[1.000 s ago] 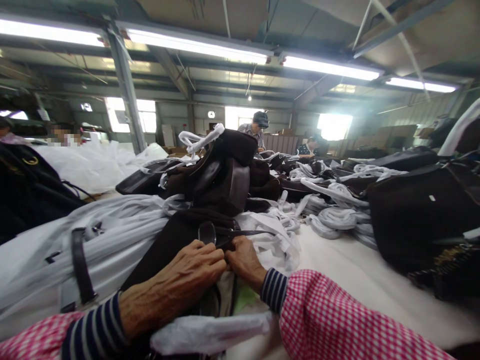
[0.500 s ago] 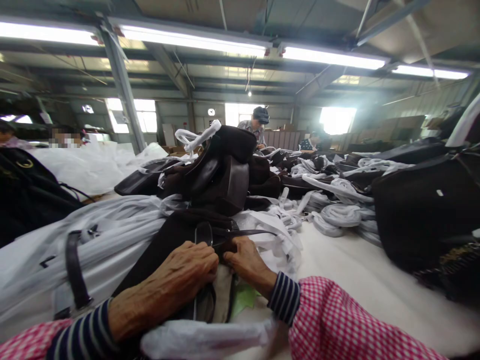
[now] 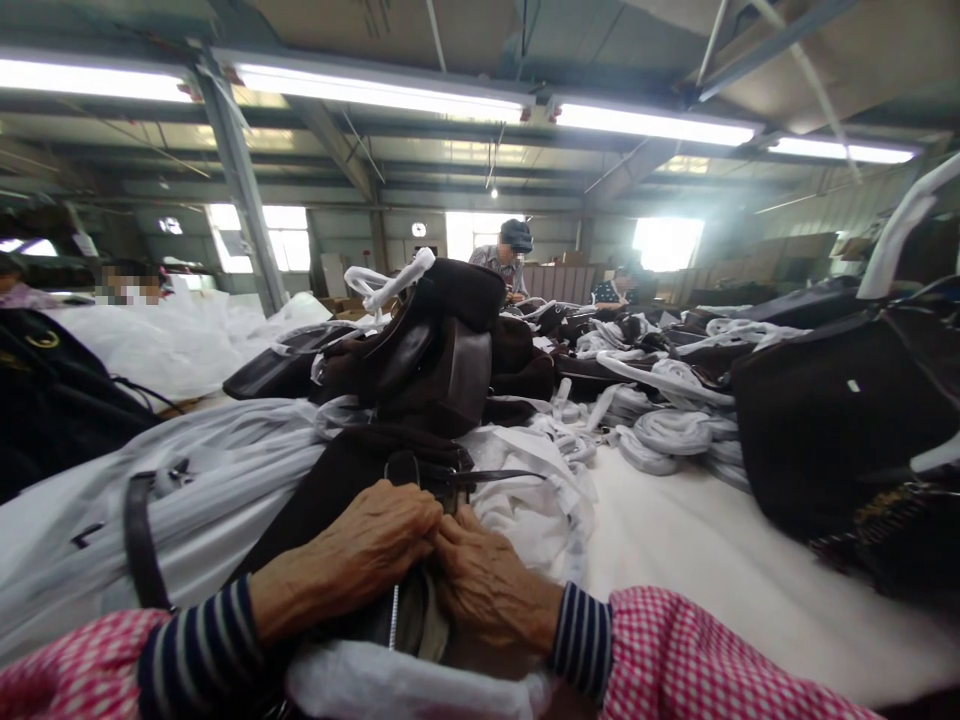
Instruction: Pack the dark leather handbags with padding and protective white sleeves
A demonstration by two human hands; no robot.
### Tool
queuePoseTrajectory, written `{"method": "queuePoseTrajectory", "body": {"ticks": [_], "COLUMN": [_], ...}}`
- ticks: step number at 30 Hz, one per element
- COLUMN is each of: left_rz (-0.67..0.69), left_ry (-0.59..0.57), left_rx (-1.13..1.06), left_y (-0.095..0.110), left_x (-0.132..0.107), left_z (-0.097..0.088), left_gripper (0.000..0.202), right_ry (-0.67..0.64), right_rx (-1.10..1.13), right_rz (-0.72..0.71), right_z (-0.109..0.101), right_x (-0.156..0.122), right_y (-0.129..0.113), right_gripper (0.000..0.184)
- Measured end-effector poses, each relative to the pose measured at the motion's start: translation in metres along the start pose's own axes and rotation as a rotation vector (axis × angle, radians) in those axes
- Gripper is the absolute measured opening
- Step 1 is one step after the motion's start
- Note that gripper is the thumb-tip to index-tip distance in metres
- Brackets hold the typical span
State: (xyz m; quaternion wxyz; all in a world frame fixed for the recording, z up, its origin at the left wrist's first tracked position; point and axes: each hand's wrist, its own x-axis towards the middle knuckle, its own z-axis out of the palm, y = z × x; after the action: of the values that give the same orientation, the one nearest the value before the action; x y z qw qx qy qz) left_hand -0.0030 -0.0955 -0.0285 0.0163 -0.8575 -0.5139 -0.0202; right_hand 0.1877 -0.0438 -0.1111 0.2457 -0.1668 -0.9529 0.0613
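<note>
A dark brown bag (image 3: 330,500) lies on its side in front of me, with a zipper (image 3: 394,615) and a greyish lining showing at its near opening. My left hand (image 3: 375,530) is closed on the bag's edge, its fingers curled over the opening. Right beside it, my right hand (image 3: 487,575) is closed on the same edge, the two hands touching. Their fingertips are partly hidden. A thin dark strap (image 3: 502,476) sticks out to the right just beyond the hands. Close to my body lies a white-wrapped handle (image 3: 416,680).
More dark bags (image 3: 442,350) are piled straight ahead. White wrapped straps (image 3: 667,430) lie coiled to their right. A large dark bag (image 3: 840,420) stands at right, a black bag (image 3: 60,400) at left. Across the table a person in a cap (image 3: 514,250) bends forward.
My right hand has moved down and left along the bag's opening, against my left hand. A green piece below the right hand is now hidden, and the zipper shows more.
</note>
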Motion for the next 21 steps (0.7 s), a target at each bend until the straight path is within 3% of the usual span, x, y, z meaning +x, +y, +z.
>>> {"method": "queuePoseTrajectory", "body": {"ticks": [5,9,13,16,21], "left_rz": [0.127,0.188,0.172,0.186,0.412], "left_ry": [0.048,0.012,0.052,0.103,0.196], "left_rx": [0.055,0.072,0.163,0.229,0.464], "left_y": [0.002,0.002,0.000,0.000,-0.002], "left_x": [0.000,0.022,0.054,0.071,0.082], "left_z": [-0.006,-0.011,-0.013,-0.010,0.003], "left_gripper": [0.017,0.013,0.012,0.013,0.022], "right_ry": [0.055,0.044,-0.015,-0.048,-0.149], "right_rx": [0.316,0.341,0.266,0.193,0.132], "right_rz": [0.153,0.156,-0.010,-0.189,-0.225], "right_z": [-0.021,-0.021,-0.001,0.022,0.051], "right_x": [-0.022,-0.033,-0.034,-0.034,-0.030], "right_y": [-0.016,-0.023,-0.022,-0.017,-0.003], "right_gripper": [0.019,0.017,0.012,0.020,0.042]}}
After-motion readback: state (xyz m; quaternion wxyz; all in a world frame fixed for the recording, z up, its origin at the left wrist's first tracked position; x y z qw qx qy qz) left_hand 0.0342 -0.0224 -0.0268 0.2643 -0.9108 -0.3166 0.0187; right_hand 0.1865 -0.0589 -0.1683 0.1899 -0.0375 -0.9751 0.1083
